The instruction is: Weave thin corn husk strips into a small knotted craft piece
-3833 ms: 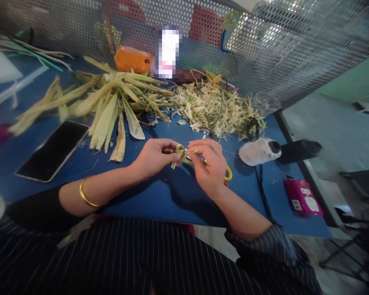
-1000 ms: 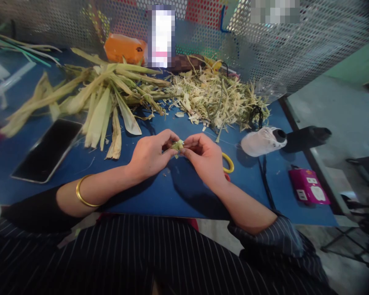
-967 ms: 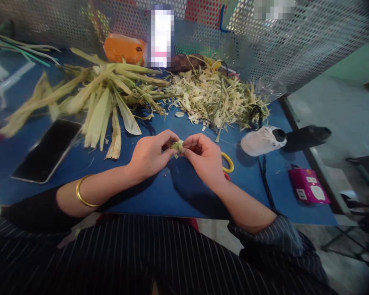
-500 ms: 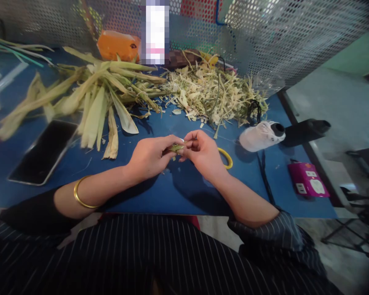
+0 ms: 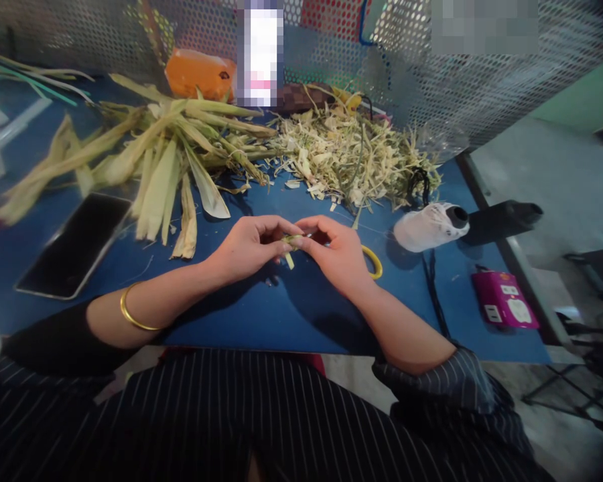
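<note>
My left hand [image 5: 248, 244] and my right hand [image 5: 334, 249] meet fingertip to fingertip just above the blue table [image 5: 241, 314]. Both pinch one small folded piece of pale green leaf [image 5: 291, 242]; a short end hangs down from it. A gold bangle [image 5: 130, 314] sits on my left forearm. Behind my right hand lies a yellow ring-shaped handle [image 5: 374, 260], partly hidden. Long pale green leaf strips [image 5: 165, 157] lie in a bundle beyond my left hand.
A heap of leaf trimmings [image 5: 354, 157] sits at the back centre. A dark phone [image 5: 75, 244] lies at the left. A white spool [image 5: 429, 227], a black cylinder [image 5: 502, 217] and a pink box [image 5: 505, 299] sit at the right. A perforated metal screen [image 5: 432, 80] stands behind; an orange packet [image 5: 198, 72] leans there.
The leaf piece has been worked tighter between my fingers and looks smaller than before. My hands have stayed in the same spot; my right hand no longer covers as much of the yellow handle.
</note>
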A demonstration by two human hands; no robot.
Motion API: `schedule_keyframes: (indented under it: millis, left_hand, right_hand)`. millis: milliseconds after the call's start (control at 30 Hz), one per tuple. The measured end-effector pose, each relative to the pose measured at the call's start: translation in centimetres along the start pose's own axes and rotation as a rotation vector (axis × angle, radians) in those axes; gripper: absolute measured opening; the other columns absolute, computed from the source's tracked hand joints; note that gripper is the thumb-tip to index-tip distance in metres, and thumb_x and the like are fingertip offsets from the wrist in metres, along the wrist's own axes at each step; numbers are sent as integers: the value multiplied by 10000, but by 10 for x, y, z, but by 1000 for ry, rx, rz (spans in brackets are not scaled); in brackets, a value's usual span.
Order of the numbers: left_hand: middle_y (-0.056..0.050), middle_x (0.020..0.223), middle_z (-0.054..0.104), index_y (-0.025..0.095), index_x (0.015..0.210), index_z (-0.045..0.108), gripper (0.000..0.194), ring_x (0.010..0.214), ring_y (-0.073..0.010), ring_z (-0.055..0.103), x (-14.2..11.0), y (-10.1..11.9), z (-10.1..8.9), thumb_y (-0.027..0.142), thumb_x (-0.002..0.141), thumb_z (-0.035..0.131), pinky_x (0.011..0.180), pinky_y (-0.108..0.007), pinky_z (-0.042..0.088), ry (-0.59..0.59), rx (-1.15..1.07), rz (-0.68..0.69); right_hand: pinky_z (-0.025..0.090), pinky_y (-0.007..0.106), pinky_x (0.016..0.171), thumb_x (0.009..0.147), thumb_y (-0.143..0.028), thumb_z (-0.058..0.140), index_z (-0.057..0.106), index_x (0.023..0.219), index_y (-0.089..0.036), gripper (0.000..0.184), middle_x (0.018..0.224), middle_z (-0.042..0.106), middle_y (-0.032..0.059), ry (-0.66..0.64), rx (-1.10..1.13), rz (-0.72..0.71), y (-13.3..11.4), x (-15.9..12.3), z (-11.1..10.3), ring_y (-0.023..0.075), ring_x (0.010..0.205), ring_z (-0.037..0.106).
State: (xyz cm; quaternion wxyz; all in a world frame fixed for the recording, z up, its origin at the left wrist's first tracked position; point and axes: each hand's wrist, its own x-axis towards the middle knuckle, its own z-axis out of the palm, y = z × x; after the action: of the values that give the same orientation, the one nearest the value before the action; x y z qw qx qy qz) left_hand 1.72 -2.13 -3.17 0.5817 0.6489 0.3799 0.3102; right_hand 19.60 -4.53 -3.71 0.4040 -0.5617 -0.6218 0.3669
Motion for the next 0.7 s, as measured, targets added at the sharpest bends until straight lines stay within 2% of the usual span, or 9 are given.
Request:
schedule_keyframes:
  millis: [67, 167, 367, 533, 700]
  left_hand:
    - [1, 656, 596, 136, 993, 674, 254, 575, -97, 540, 1, 1, -1, 315, 814, 666, 564, -227, 432, -38, 12, -6]
    - [28, 653, 577, 144, 1014, 604, 235, 577, -88, 546, 2, 2, 0, 239, 805, 656, 573, -216, 437, -57, -25, -28]
    - [73, 591, 546, 184, 902, 463, 239, 471, -82, 535, 1, 5, 2, 138, 754, 645, 504, -219, 445, -61, -153, -179]
    - [56, 577, 584, 174, 867, 490, 212, 463, -87, 557, 0, 9, 1, 128, 740, 653, 505, -222, 459, -84, -141, -253]
    - [41, 573, 590, 141, 929, 582, 196, 480, -93, 559, 0, 13, 1, 173, 751, 660, 527, -227, 474, -112, -125, -318]
  right_hand:
    - [462, 278, 622, 739, -328, 726, 659, 954, -182, 269, 779, 654, 5, -75, 151, 140, 1, 2, 0, 116, 664, 560]
    - [458, 266, 604, 675, -343, 774, 635, 990, -178, 382, 778, 661, 3, -56, 357, 247, 1, 4, 1, 120, 678, 579]
    - [451, 254, 609, 685, -347, 763, 693, 869, -181, 257, 754, 670, 8, -106, 548, 300, 1, 4, 1, 114, 675, 584]
    - [448, 247, 606, 667, -300, 769, 687, 794, -171, 199, 715, 658, -4, -97, 565, 316, 0, 2, 1, 99, 639, 567]
    - [417, 239, 612, 658, -235, 756, 656, 736, -171, 142, 670, 619, -32, -31, 563, 253, -2, 0, 2, 77, 614, 519]
